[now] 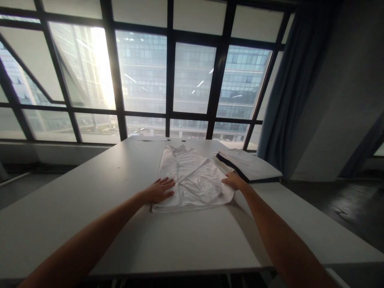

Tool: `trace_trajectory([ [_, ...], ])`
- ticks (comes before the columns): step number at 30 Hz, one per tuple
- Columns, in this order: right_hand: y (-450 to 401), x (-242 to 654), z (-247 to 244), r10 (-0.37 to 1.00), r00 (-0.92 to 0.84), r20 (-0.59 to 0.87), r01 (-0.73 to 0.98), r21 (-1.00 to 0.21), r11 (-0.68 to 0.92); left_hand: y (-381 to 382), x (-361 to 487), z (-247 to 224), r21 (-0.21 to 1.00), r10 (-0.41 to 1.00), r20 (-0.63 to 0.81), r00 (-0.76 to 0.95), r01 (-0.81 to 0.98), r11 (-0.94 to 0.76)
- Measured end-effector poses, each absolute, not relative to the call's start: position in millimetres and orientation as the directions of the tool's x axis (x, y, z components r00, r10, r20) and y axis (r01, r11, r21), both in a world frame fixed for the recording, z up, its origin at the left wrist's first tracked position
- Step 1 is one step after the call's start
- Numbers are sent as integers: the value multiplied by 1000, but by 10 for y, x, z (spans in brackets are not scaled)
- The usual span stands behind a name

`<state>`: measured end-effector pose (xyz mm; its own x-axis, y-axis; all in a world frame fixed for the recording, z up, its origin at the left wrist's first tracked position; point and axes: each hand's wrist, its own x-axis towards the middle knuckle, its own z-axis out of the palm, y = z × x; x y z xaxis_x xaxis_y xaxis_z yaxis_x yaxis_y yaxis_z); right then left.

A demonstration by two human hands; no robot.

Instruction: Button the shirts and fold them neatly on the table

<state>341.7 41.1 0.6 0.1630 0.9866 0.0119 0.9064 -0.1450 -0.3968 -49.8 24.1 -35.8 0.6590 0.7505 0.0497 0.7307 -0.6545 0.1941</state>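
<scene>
We have the white garment [195,180] lying on the white table [126,236] between our two hands; it sits directly in front of us, its left side under our left hand [159,190] and its right edge at our right hand [234,181] — so neither hand is clearly nearer, each having its own side; a long seam runs away from us near the left side, though foreshortening keeps us from settling which way the longer axis lies; our left hand rests palm down, fingers spread and clamped on nothing; our right fingers look pinched together on the right edge, which seems raised a little off the table; just beyond that hand lies a folded stack [255,163], pale above and dark along its edge; our right fingertips are hard to make out against the cloth, the garment's underside is hidden, and both forearms are cut off below
</scene>
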Motion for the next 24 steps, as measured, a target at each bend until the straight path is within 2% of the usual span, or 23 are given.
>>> trace_trajectory([
  [3,377,3388,57,992,123,5,908,-404,-110,244,-475,-397,161,757,62,650,742,-651],
  [5,370,3358,80,991,114,68,911,-406,-77,243,-444,-408,155,753,97,650,738,-657],
  [10,352,3091,81,972,68,225,887,-459,44,247,-395,-465,152,753,67,655,739,-656],
  [14,246,2636,32,956,-24,291,870,-465,164,242,-386,-465,161,759,65,648,744,-649],
  [20,41,2054,-99,920,-242,307,838,-412,358,187,-377,-397,165,763,54,644,748,-643],
  [24,-36,1928,-115,917,-320,239,842,-371,391,162,-376,-379,171,757,70,650,739,-651],
])
